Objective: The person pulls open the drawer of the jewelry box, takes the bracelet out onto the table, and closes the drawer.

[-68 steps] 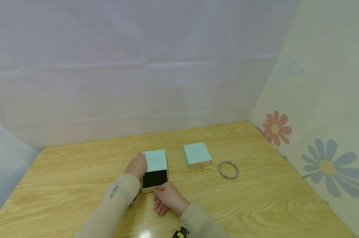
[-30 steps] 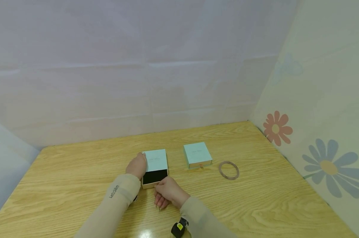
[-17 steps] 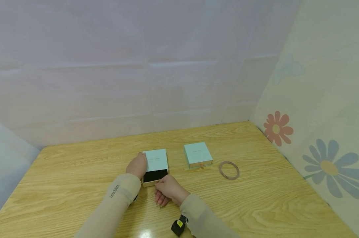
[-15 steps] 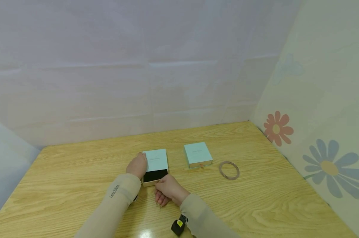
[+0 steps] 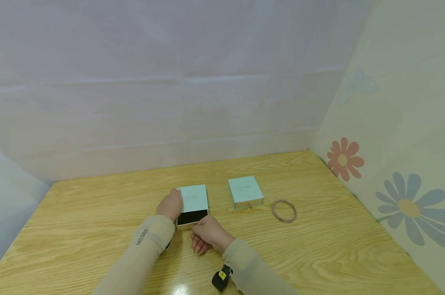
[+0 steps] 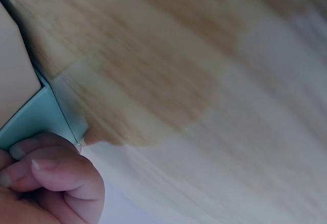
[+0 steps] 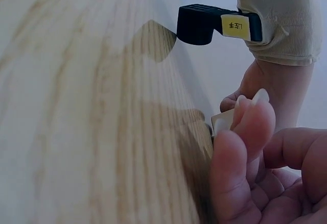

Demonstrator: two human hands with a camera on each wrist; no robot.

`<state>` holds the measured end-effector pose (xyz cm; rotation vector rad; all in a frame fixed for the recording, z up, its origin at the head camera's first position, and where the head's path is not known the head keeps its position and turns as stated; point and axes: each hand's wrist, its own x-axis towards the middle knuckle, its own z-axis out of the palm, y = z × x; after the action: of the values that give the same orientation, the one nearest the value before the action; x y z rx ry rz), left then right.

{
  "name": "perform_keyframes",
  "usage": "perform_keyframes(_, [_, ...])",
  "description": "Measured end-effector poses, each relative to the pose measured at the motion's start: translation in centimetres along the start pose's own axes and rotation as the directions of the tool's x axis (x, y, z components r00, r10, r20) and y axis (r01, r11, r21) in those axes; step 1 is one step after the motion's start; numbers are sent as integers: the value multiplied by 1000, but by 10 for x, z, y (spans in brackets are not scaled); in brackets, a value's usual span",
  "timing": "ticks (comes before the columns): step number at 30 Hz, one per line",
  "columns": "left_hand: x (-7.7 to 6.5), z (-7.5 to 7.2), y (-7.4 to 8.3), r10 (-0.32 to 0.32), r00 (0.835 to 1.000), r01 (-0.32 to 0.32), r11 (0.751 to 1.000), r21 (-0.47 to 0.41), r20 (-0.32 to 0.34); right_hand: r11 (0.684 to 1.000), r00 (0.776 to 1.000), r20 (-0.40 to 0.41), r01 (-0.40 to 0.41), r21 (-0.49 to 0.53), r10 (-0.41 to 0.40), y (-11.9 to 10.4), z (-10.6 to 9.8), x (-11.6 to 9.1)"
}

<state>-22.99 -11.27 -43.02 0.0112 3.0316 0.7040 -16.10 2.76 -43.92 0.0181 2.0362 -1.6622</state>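
Observation:
A pale turquoise gift box [image 5: 194, 198] lies on the table, with its drawer [image 5: 184, 227] partly out toward me and the black lining showing. My left hand [image 5: 169, 205] grips the sleeve along its left side; in the left wrist view its curled fingers [image 6: 66, 168] lie against the turquoise side wall. At the drawer's front edge is my right hand [image 5: 209, 233], thumb and forefinger together on the right part of that edge. Its other fingers curl loosely below. A sliver of the box's pale edge [image 7: 220, 121] shows behind the right fingers in the right wrist view.
A second turquoise box [image 5: 245, 191], closed and with a small front tab, stands to the right. Beside it lies a pinkish-brown ring like a bangle [image 5: 273, 210]. The wooden table [image 5: 318, 246] meets a pale backdrop [image 5: 134, 106] behind and a flowered one [image 5: 410, 123] at right.
The drawer has slid further into its sleeve, and my right hand has moved slightly forward with it. My left hand keeps its place on the sleeve.

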Motion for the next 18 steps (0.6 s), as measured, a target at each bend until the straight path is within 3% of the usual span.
perform_keyframes(18, [5, 4, -4, -27, 999, 27, 1000, -7, 27, 1000, 1000, -5, 8, 24, -7, 0, -1, 5])
